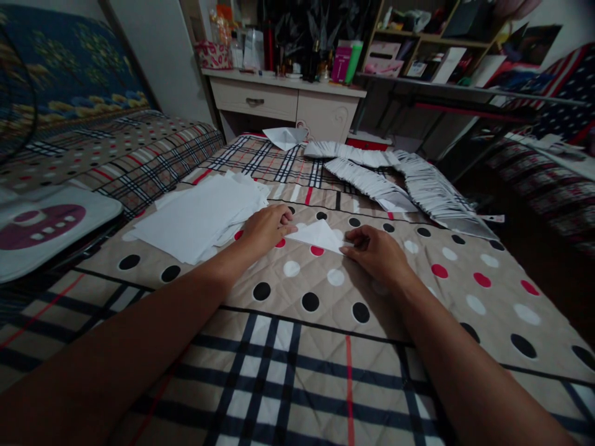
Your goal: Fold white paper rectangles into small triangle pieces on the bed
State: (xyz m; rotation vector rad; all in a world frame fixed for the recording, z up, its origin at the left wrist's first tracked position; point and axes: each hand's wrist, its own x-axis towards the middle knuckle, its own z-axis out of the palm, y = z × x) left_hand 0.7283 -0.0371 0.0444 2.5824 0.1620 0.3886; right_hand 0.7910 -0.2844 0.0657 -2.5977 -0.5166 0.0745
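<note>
Evidently, the fingers of the right hand (pixel 376 251) pinch one corner of a folded white paper (pixel 318 233), a triangle on the bed (pixel 302 384) between both hands; those of the left hand (pixel 269 227) meet its other corner, whether pinching I cannot tell. This piece looks partway folded. Farther out, the loose sheets (pixel 195 214) seem left to fold, the long rows of folded pieces (pixel 361 178) done.

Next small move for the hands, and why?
Probably run a finger along the near edge of the white paper triangle: the left hand and right hand are at its opposite ends, leaving its middle uncovered.
</note>
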